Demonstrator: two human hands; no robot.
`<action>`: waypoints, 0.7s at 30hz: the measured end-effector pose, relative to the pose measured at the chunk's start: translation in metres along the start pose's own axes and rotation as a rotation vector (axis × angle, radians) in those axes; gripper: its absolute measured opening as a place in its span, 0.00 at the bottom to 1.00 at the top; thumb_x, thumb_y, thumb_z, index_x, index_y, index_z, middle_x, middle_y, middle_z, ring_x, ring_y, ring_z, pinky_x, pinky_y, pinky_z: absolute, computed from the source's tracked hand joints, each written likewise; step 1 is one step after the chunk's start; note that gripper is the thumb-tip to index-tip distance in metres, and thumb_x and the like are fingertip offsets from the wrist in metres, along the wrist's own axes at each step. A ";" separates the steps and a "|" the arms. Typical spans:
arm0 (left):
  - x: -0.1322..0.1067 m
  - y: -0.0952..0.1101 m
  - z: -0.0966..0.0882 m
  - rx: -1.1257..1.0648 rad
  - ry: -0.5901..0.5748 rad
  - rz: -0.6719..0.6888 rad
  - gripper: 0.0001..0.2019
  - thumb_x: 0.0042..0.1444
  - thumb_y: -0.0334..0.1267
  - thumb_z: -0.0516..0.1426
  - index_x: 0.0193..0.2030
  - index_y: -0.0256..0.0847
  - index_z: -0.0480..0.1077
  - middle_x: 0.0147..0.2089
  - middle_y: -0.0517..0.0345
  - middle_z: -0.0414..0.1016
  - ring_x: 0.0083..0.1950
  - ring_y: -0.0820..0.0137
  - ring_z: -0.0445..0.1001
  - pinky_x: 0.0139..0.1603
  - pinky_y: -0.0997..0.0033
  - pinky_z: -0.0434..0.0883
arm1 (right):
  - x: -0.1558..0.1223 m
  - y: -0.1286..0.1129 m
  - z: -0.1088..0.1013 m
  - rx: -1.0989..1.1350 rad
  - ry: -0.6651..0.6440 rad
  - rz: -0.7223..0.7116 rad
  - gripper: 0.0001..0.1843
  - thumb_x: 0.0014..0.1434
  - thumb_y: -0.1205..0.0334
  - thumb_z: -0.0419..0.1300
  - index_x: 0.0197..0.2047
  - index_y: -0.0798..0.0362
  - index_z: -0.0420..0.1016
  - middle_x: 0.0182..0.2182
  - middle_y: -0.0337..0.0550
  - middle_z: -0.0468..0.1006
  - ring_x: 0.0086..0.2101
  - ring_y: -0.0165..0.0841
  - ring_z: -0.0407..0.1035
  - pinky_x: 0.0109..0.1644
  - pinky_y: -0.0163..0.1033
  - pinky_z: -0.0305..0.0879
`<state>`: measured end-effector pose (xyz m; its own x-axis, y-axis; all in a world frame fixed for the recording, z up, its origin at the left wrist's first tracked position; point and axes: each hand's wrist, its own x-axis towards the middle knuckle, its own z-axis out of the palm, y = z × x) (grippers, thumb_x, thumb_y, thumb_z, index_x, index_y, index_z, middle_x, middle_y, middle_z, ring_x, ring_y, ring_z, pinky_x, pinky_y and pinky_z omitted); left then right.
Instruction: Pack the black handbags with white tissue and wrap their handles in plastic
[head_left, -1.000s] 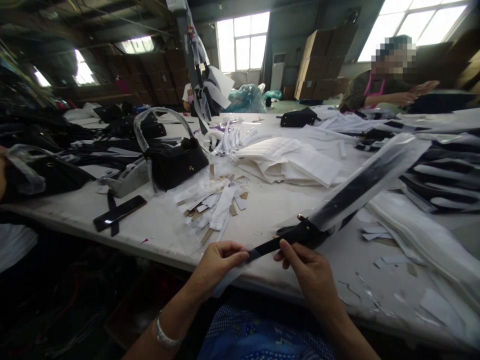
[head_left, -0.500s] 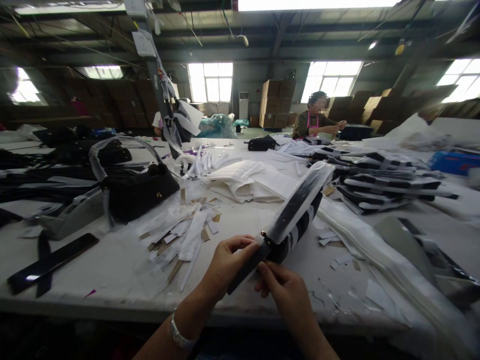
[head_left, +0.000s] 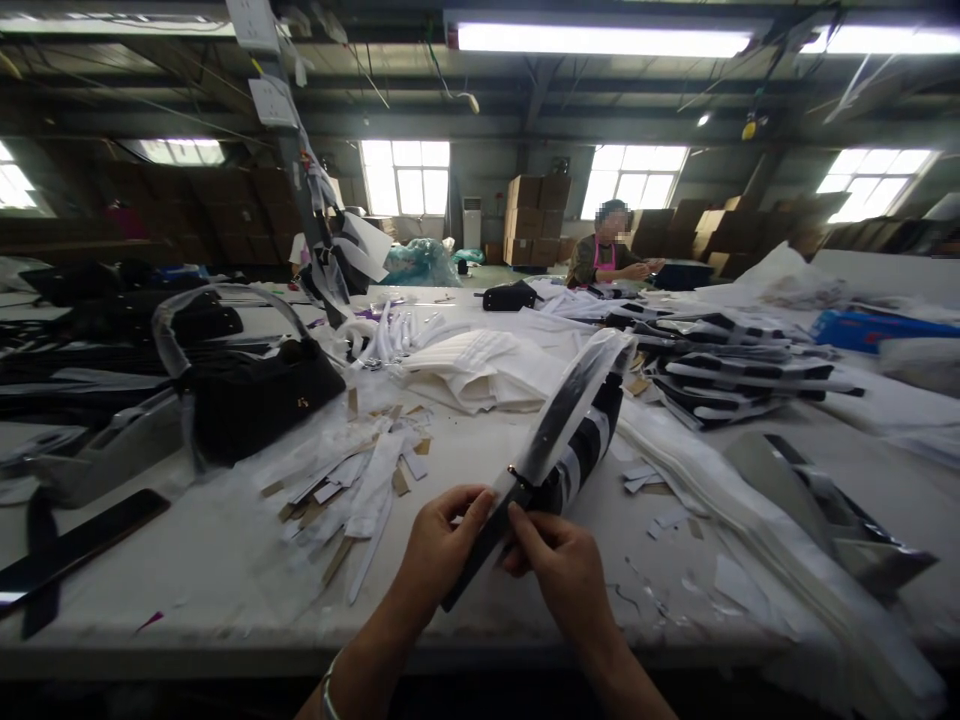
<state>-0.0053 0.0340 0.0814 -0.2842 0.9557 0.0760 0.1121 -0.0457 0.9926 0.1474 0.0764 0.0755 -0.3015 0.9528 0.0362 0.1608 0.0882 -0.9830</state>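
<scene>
My left hand (head_left: 441,535) and my right hand (head_left: 559,560) both pinch a dark strap (head_left: 480,550) at the near end of a black handbag (head_left: 589,450). The left fingers press the strap's left edge, and my right thumb lies on its other side. Pale bands of wrapping cross the bag's body. Its arched handle (head_left: 570,395) is covered in clear and white film and joins the strap at small gold-coloured hardware (head_left: 517,478). The bag lies tilted, pointing away to the right. My right fingertips are partly hidden behind the strap.
Another black handbag (head_left: 259,400) stands at left, near a dark phone-like slab (head_left: 82,545). Paper scraps (head_left: 360,490) lie beside my left hand, white sheets (head_left: 480,365) beyond. Wrapped black pieces (head_left: 735,370) are piled at right. A person (head_left: 607,250) works across the table.
The view has shifted, so the surroundings sit further left. My right hand has moved up along the strap, its thumb now on the strap's face. Both hands keep hold.
</scene>
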 end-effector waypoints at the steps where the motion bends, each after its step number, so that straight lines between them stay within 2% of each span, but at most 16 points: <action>1: -0.003 -0.004 -0.001 0.018 0.006 0.000 0.19 0.61 0.54 0.59 0.42 0.38 0.79 0.39 0.52 0.82 0.40 0.63 0.78 0.41 0.70 0.71 | 0.000 0.000 0.000 -0.011 0.000 -0.005 0.27 0.60 0.38 0.61 0.25 0.53 0.79 0.17 0.42 0.77 0.21 0.35 0.73 0.29 0.36 0.68; 5: -0.012 -0.020 0.000 0.022 0.060 -0.006 0.18 0.59 0.53 0.61 0.37 0.38 0.78 0.35 0.54 0.81 0.37 0.65 0.76 0.38 0.72 0.70 | 0.002 -0.001 0.002 -0.024 0.001 -0.010 0.27 0.58 0.37 0.62 0.25 0.53 0.79 0.17 0.42 0.78 0.21 0.36 0.74 0.29 0.36 0.68; 8: -0.014 -0.026 0.006 0.020 0.142 0.020 0.17 0.58 0.53 0.61 0.37 0.39 0.78 0.35 0.55 0.80 0.35 0.67 0.74 0.35 0.73 0.69 | 0.004 0.001 0.003 0.006 -0.008 -0.009 0.29 0.57 0.34 0.61 0.24 0.53 0.78 0.17 0.43 0.78 0.21 0.36 0.74 0.29 0.36 0.69; 13: -0.013 -0.024 0.009 0.095 0.226 0.172 0.11 0.61 0.47 0.60 0.37 0.42 0.80 0.37 0.55 0.78 0.38 0.67 0.75 0.37 0.73 0.69 | 0.007 0.001 0.005 0.007 0.007 -0.016 0.31 0.56 0.32 0.60 0.24 0.53 0.78 0.17 0.44 0.78 0.21 0.36 0.73 0.29 0.36 0.69; 18: -0.015 -0.020 0.006 0.182 0.236 0.237 0.09 0.61 0.43 0.61 0.40 0.43 0.81 0.36 0.55 0.77 0.28 0.73 0.69 0.31 0.74 0.67 | 0.009 0.001 0.006 0.039 0.030 0.015 0.30 0.57 0.33 0.61 0.25 0.54 0.80 0.17 0.44 0.77 0.21 0.36 0.73 0.29 0.36 0.69; 21: -0.017 -0.016 0.003 0.232 0.225 0.282 0.08 0.61 0.42 0.61 0.40 0.42 0.81 0.36 0.55 0.77 0.27 0.73 0.69 0.30 0.74 0.66 | 0.011 0.003 0.005 0.062 0.037 0.024 0.31 0.57 0.34 0.61 0.24 0.55 0.80 0.18 0.46 0.78 0.21 0.35 0.72 0.28 0.37 0.68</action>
<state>0.0007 0.0195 0.0639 -0.4096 0.8269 0.3854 0.4190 -0.2047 0.8846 0.1399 0.0856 0.0721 -0.2631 0.9646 0.0175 0.1091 0.0478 -0.9929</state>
